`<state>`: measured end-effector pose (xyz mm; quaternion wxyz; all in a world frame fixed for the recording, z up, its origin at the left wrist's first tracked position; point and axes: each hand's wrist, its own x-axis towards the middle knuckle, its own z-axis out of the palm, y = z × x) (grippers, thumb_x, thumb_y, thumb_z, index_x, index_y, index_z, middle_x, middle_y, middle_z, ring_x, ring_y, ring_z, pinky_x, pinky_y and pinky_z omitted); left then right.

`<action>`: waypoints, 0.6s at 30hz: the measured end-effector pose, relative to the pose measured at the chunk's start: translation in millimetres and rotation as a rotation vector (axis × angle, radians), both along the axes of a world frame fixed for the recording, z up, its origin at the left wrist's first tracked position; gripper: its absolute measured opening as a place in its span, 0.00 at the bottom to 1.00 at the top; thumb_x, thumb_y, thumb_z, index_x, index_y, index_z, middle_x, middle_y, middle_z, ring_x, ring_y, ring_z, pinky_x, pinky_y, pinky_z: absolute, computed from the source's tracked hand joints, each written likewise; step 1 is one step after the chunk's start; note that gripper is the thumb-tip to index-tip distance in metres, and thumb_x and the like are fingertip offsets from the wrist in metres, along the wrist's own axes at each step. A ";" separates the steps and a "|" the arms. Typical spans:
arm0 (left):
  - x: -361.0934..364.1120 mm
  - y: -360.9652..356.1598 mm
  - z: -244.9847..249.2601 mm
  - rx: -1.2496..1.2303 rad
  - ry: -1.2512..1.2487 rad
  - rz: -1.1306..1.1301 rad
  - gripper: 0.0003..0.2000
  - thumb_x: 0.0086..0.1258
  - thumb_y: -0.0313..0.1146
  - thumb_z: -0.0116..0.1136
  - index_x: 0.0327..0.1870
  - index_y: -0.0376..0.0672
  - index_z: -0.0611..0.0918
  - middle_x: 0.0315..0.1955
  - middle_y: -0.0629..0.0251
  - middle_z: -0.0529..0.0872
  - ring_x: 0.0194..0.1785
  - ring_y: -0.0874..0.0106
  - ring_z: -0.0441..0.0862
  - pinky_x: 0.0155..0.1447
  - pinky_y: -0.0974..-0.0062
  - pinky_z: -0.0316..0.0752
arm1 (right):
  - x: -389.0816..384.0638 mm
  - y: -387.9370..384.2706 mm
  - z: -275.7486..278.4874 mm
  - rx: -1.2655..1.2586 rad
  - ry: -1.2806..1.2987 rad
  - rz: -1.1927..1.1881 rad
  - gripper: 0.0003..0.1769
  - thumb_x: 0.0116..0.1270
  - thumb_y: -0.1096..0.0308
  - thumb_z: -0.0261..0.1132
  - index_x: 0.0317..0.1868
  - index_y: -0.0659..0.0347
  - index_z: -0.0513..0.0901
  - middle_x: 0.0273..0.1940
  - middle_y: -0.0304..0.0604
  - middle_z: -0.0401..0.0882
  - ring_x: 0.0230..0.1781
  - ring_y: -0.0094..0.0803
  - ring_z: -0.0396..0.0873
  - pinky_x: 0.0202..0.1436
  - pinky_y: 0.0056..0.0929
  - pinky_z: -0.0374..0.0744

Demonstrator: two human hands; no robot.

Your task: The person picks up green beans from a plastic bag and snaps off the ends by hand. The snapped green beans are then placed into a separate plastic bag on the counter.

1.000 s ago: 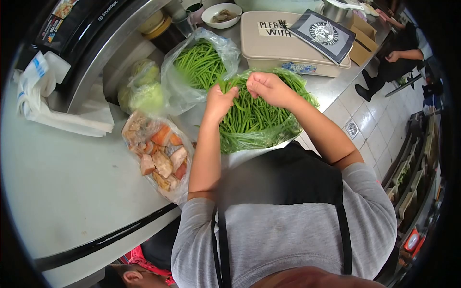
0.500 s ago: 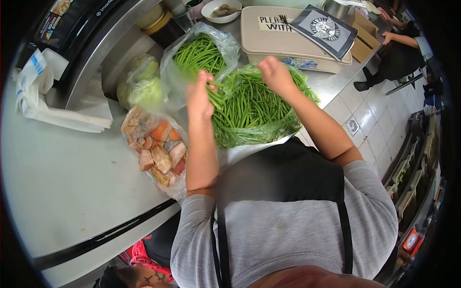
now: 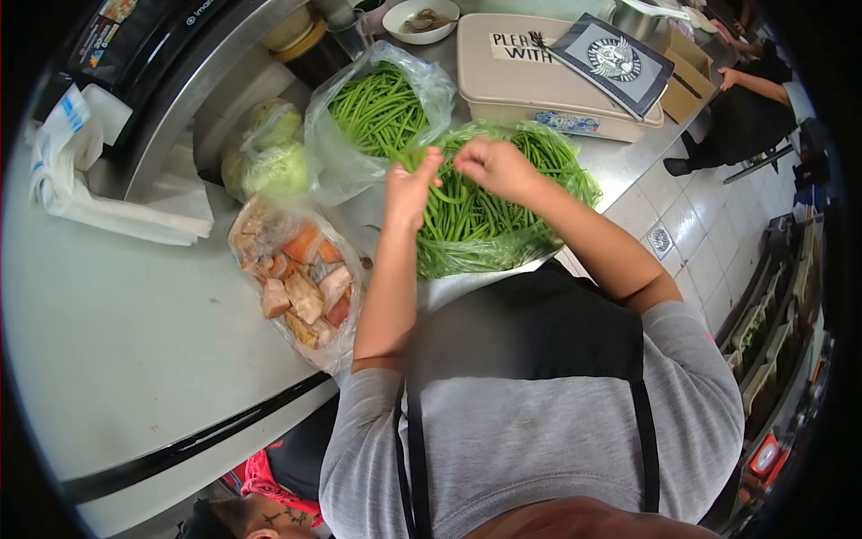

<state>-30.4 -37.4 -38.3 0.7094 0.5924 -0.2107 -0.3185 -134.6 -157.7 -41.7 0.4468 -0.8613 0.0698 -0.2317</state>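
- Green beans (image 3: 489, 217) lie below both your grips.
- Left grip (image 3: 413, 190) clamps a few; right grip (image 3: 494, 169) curls, its hold I cannot tell.
- Picking seems your step; next calls for gentle pinch.

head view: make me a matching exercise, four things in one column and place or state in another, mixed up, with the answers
Things
1. left hand
2. dark booklet
3. meat-like chunks
4. black apron

Places or states
A. worn over a grey shirt
B. inside a clear bag
C. gripping green beans
D. on a beige box

Pairs: 1-C, 2-D, 3-B, 4-A
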 end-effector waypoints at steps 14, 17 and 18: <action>-15.5 -15.6 20.1 0.028 -0.309 -0.184 0.05 0.58 0.26 0.51 0.33 0.36 0.75 0.25 0.66 0.77 0.22 0.81 0.70 0.27 0.84 0.66 | -9.7 -10.2 40.1 0.923 0.148 0.102 0.10 0.60 0.66 0.52 0.35 0.65 0.74 0.27 0.44 0.76 0.27 0.29 0.74 0.32 0.28 0.71; -11.2 -12.9 21.6 -0.038 -0.096 -0.107 0.04 0.59 0.25 0.50 0.33 0.36 0.74 0.25 0.65 0.77 0.23 0.80 0.70 0.29 0.84 0.67 | -11.4 -8.6 31.4 0.283 0.094 -0.060 0.10 0.59 0.66 0.52 0.33 0.63 0.75 0.28 0.47 0.75 0.28 0.38 0.74 0.34 0.32 0.71; -10.7 -12.9 23.4 -0.097 -0.064 -0.102 0.04 0.59 0.26 0.50 0.33 0.36 0.74 0.25 0.65 0.77 0.23 0.79 0.70 0.29 0.84 0.67 | -11.5 -8.3 25.5 -0.050 0.061 -0.148 0.10 0.59 0.65 0.52 0.32 0.62 0.75 0.28 0.48 0.75 0.29 0.40 0.74 0.34 0.33 0.71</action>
